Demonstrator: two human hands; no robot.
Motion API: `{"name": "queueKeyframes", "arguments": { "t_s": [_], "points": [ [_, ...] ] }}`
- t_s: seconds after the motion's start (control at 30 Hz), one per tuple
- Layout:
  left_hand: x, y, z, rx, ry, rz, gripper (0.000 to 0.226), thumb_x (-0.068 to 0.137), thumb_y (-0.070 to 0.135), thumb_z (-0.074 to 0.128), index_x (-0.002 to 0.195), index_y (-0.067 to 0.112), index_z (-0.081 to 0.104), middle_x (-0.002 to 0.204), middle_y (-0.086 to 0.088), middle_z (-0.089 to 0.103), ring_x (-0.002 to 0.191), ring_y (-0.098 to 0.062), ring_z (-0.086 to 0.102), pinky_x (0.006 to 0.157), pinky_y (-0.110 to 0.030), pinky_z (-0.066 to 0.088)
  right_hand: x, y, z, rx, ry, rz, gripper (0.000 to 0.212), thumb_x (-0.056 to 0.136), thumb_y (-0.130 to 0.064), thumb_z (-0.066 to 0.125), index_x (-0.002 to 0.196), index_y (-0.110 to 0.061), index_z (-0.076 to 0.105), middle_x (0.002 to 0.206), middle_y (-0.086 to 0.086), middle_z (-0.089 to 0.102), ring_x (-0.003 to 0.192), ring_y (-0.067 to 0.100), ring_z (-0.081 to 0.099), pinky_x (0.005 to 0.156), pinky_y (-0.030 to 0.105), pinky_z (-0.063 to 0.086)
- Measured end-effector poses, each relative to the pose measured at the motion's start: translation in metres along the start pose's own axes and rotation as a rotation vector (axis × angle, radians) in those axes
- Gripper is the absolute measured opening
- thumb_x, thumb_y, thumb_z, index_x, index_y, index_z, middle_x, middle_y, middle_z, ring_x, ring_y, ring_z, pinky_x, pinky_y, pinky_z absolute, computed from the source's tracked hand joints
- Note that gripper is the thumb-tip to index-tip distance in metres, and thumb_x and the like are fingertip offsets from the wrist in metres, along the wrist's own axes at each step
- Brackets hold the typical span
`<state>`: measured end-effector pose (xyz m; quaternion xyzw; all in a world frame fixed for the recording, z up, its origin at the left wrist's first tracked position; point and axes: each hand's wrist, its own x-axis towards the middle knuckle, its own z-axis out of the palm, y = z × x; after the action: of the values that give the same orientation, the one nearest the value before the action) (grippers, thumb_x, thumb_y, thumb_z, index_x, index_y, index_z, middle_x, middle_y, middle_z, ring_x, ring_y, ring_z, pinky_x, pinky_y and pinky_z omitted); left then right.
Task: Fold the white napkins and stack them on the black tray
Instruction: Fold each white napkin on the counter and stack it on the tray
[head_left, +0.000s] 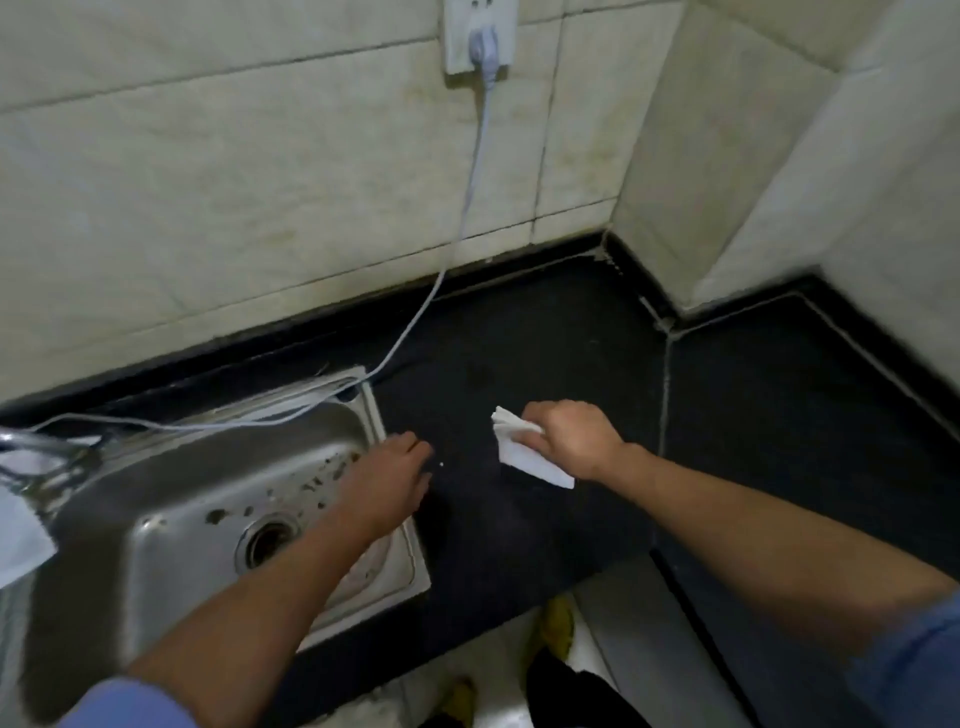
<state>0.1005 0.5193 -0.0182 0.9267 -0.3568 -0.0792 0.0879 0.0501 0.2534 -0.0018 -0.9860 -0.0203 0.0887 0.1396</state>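
A folded white napkin (524, 457) is held just above the black countertop (519, 338), near its middle. My right hand (571, 439) grips the napkin's right side, fingers curled round it. My left hand (389, 483) hovers palm down over the right rim of the steel sink (171, 499), fingers relaxed and holding nothing. No black tray is in view.
A grey cable (467, 197) runs from a wall socket (480, 31) down across the sink's back rim. A tap (31, 441) and something white (18, 535) sit at the far left. Tiled walls close the back and right. The counter's front edge drops to the floor.
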Motion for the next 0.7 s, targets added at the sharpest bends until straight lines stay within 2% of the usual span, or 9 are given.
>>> {"name": "queueKeyframes", "arguments": {
  "t_s": [0.1, 0.3, 0.5, 0.7],
  "points": [
    [0.019, 0.017, -0.016, 0.063, -0.023, 0.186, 0.023, 0.088, 0.025, 0.058, 0.108, 0.013, 0.062, 0.101, -0.006, 0.062, 0.092, -0.029, 0.061, 0.077, -0.037, 0.049, -0.049, 0.001, -0.009, -0.034, 0.097, 0.101, 0.038, 0.097, -0.053, 0.042, 0.101, -0.019, 0.058, 0.101, -0.001, 0.062, 0.091, 0.024, 0.061, 0.067, 0.033, 0.038],
    [0.034, 0.092, -0.028, 0.103, -0.107, 0.506, 0.022, 0.094, 0.028, 0.047, 0.111, 0.016, 0.056, 0.108, -0.004, 0.061, 0.095, -0.025, 0.060, 0.078, -0.039, 0.050, -0.186, -0.004, -0.013, -0.053, 0.207, 0.381, 0.041, 0.097, -0.055, 0.038, 0.099, -0.019, 0.056, 0.098, -0.003, 0.062, 0.088, 0.023, 0.061, 0.067, 0.035, 0.043],
    [0.010, 0.234, -0.021, 0.148, -0.113, 0.874, 0.023, 0.094, 0.029, 0.047, 0.112, 0.019, 0.057, 0.110, -0.003, 0.062, 0.098, -0.025, 0.061, 0.079, -0.037, 0.050, -0.353, -0.010, -0.003, -0.107, 0.334, 0.703, 0.035, 0.097, -0.054, 0.037, 0.108, -0.026, 0.055, 0.100, -0.005, 0.064, 0.089, 0.024, 0.062, 0.067, 0.035, 0.045],
    [-0.074, 0.400, -0.003, 0.199, -0.106, 1.217, 0.025, 0.094, 0.030, 0.045, 0.114, 0.018, 0.055, 0.112, -0.003, 0.062, 0.100, -0.026, 0.060, 0.080, -0.038, 0.050, -0.546, -0.042, 0.020, -0.163, 0.406, 1.054, 0.033, 0.097, -0.052, 0.037, 0.108, -0.027, 0.055, 0.100, -0.006, 0.064, 0.089, 0.024, 0.062, 0.065, 0.034, 0.043]
  ]
}}
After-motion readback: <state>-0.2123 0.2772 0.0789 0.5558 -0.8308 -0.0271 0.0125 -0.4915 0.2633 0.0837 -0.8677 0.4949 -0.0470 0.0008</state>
